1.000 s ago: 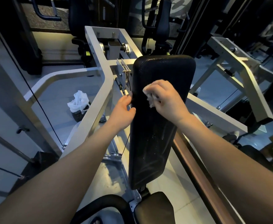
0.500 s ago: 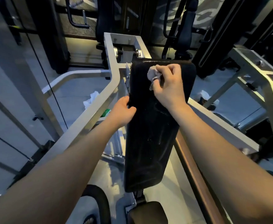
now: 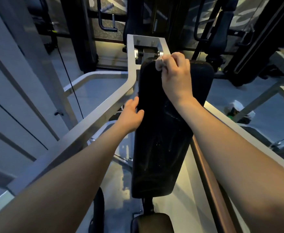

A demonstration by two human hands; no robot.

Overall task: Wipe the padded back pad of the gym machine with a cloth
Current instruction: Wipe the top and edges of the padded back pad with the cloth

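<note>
The long black back pad [image 3: 159, 148] of the machine stands upright before me, with faint wipe streaks on its lower half. My right hand [image 3: 175, 78] grips a small crumpled whitish cloth [image 3: 159, 63] and presses it against the pad's top left corner. My left hand [image 3: 132, 116] holds the pad's left edge about halfway up, thumb on the front face, fingers behind it.
A grey steel frame [image 3: 104, 113] runs diagonally at the left of the pad, and another beam [image 3: 248, 137] at the right. A black seat [image 3: 153, 222] sits below the pad. Dark gym machines [image 3: 222, 36] stand behind. A bin with a white bag [image 3: 238, 108] is at right.
My right hand has slid the cloth up the pad from its middle to the top edge. My left hand has stayed on the left edge. My view has moved closer.
</note>
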